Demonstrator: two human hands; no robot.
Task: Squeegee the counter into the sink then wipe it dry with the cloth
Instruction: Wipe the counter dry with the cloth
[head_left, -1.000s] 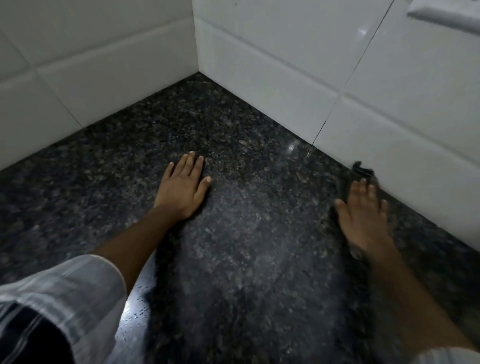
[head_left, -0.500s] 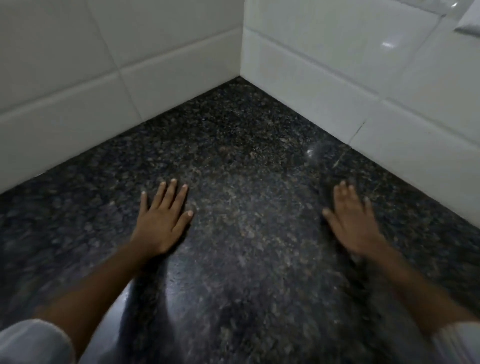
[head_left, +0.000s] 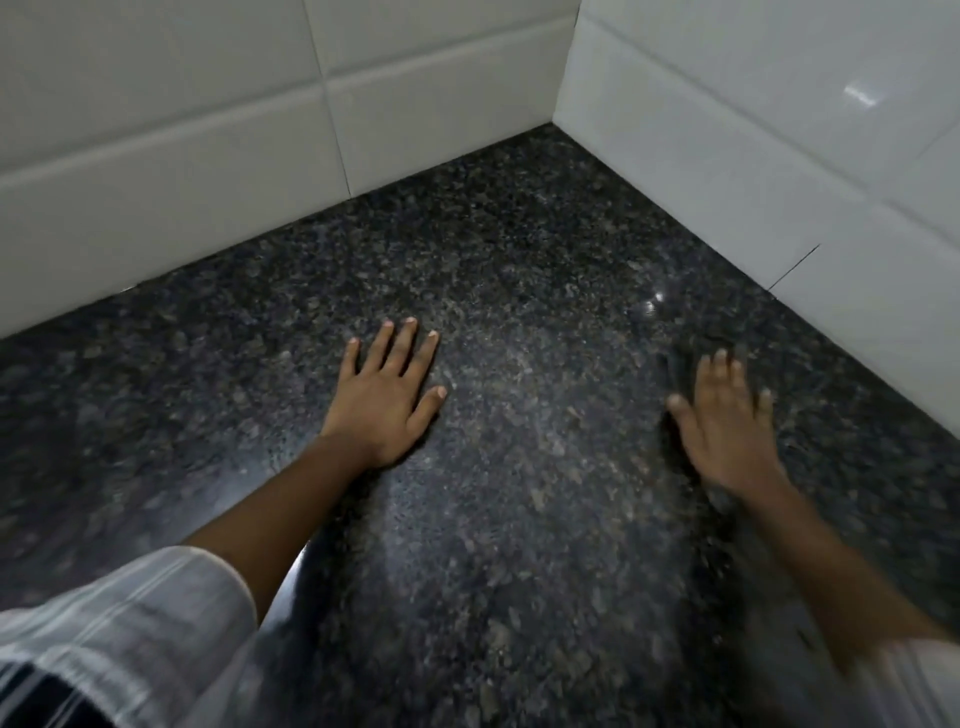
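Note:
The dark speckled granite counter (head_left: 519, 260) fills the view and ends in a corner of white tiled walls. My left hand (head_left: 387, 405) lies flat on it near the middle, fingers spread, holding nothing. My right hand (head_left: 727, 431) is blurred and pressed flat on a dark cloth (head_left: 678, 364). Only a darker fringe of the cloth shows, beside my thumb and ahead of my fingertips. The cloth is hard to tell from the stone. No squeegee or sink is in view.
A white tiled wall (head_left: 208, 156) closes the far left side and another (head_left: 779, 130) runs along the right; they meet at the far corner. My striped white sleeve (head_left: 130, 634) covers the lower left.
My right hand with the cloth has slid away from the right wall toward the counter's middle. My left hand stays flat on the stone. The view has swung left, so the corner now sits further right.

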